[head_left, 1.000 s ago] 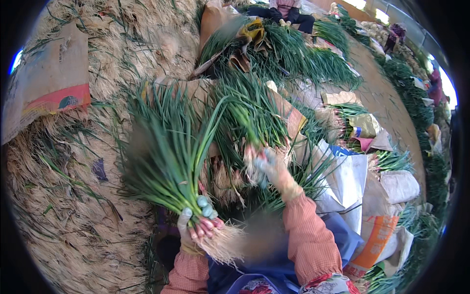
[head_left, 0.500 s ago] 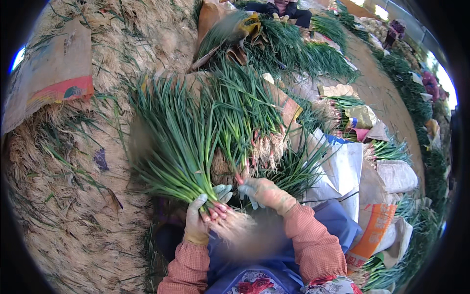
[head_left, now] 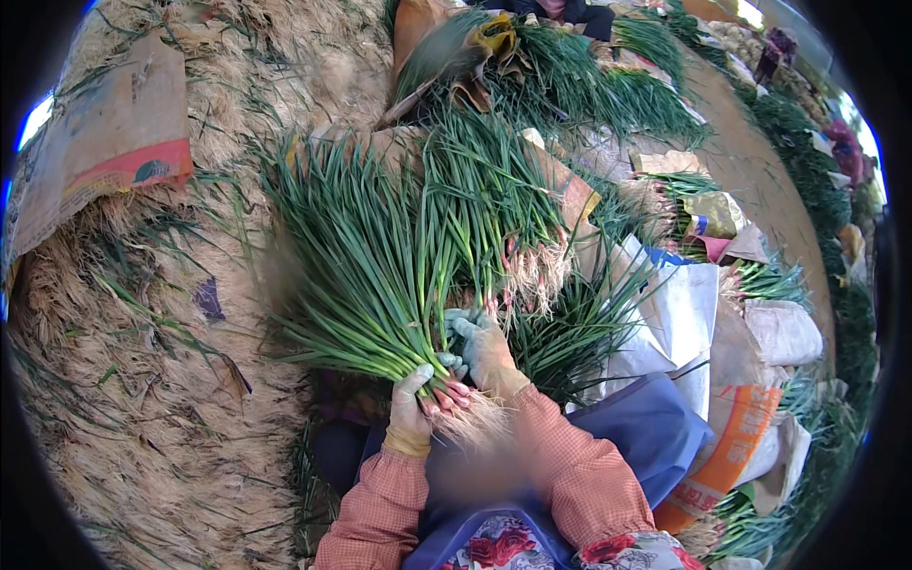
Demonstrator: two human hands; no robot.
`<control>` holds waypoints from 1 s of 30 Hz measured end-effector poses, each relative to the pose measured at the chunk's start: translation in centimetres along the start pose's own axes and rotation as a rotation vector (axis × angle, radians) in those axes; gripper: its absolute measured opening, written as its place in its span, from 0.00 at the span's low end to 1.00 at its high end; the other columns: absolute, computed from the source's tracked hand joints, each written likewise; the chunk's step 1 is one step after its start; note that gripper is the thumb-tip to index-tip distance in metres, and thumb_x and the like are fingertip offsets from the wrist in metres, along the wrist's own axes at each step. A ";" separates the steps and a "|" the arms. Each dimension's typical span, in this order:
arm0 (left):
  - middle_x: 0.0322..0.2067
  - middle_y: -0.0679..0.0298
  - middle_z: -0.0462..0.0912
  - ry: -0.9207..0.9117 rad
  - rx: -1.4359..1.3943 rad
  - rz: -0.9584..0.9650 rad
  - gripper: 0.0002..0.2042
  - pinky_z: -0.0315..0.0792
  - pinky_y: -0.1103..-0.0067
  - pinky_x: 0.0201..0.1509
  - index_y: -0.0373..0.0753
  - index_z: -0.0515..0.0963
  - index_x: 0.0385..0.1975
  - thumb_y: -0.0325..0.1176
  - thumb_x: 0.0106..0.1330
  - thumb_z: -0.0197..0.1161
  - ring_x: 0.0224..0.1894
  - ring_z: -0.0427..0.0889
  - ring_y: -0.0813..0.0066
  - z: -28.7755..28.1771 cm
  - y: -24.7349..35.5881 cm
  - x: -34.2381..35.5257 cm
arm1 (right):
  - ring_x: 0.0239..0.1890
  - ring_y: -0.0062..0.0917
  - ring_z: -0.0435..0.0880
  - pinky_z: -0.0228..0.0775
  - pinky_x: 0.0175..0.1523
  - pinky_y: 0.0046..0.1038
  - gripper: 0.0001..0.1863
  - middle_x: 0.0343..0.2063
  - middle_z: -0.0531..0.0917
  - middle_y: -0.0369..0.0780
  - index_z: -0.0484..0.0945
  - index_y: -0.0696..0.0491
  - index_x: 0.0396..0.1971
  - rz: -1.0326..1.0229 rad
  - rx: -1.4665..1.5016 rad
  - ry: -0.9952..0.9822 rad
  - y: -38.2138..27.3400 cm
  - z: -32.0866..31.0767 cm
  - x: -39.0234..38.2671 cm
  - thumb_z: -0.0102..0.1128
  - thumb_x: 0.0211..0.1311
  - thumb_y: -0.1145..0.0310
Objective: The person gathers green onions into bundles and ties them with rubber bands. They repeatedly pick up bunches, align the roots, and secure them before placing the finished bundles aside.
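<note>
My left hand (head_left: 410, 410), in a pale work glove, is wrapped round a thick bunch of spring onions (head_left: 370, 285) just above the pinkish bulbs. The long green leaves fan out up and to the left, and the pale roots (head_left: 475, 423) hang toward my lap. My gloved right hand (head_left: 483, 350) is against the right side of the bunch, its fingers curled in at the stems; whatever they hold is hidden. Just beyond it lies a looser pile of spring onions (head_left: 484, 204) with reddish bulbs and whitish roots (head_left: 537, 275).
Dry root trimmings (head_left: 142, 408) cover the ground at left, with a worn sack (head_left: 114, 133) on them. White sacking (head_left: 670, 313) and an orange-printed sack (head_left: 727, 446) lie at right. More green bundles (head_left: 589, 85) stand farther off, before a seated person (head_left: 594, 19).
My right hand has left the bulb it was pinching at the loose pile and come left and inward against the bunch. The left hand still grips the bunch; the view has shifted slightly.
</note>
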State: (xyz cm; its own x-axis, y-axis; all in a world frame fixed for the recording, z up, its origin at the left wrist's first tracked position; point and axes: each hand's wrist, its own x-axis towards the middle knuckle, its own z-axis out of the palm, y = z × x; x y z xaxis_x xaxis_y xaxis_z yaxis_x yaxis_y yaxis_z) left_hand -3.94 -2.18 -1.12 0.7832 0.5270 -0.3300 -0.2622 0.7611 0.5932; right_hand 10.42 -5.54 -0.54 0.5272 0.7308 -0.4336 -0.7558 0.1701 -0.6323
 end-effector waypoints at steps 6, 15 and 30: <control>0.26 0.39 0.80 0.012 -0.025 -0.011 0.18 0.79 0.72 0.28 0.23 0.72 0.41 0.35 0.62 0.52 0.20 0.81 0.56 -0.1 -1.1 -0.1 | 0.08 0.15 0.52 0.43 0.13 0.23 0.08 0.08 0.58 0.25 0.73 0.47 0.29 0.168 0.017 0.050 -1.8 1.6 0.0 0.48 0.66 0.62; 0.24 0.39 0.80 0.062 0.040 0.049 0.17 0.80 0.68 0.26 0.23 0.72 0.42 0.33 0.60 0.54 0.19 0.81 0.55 0.1 -1.0 -0.2 | 0.42 0.36 0.81 0.72 0.50 0.35 0.24 0.39 0.83 0.47 0.75 0.57 0.49 0.070 -1.582 -0.380 -6.8 2.0 2.7 0.58 0.56 0.58; 0.22 0.42 0.80 0.071 0.169 0.020 0.16 0.77 0.75 0.21 0.22 0.73 0.38 0.31 0.57 0.54 0.18 0.80 0.59 2.5 -0.4 -0.8 | 0.34 0.44 0.83 0.74 0.39 0.40 0.22 0.29 0.83 0.49 0.71 0.56 0.48 -0.141 -1.727 -0.288 -6.5 0.4 1.8 0.59 0.57 0.58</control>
State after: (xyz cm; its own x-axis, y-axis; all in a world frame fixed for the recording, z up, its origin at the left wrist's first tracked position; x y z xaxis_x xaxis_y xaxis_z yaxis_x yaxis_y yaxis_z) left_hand -3.06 -3.86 0.76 0.7357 0.5710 -0.3642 -0.1743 0.6793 0.7128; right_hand 16.15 -5.10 3.06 0.3225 0.8894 -0.3238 0.6272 -0.4570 -0.6307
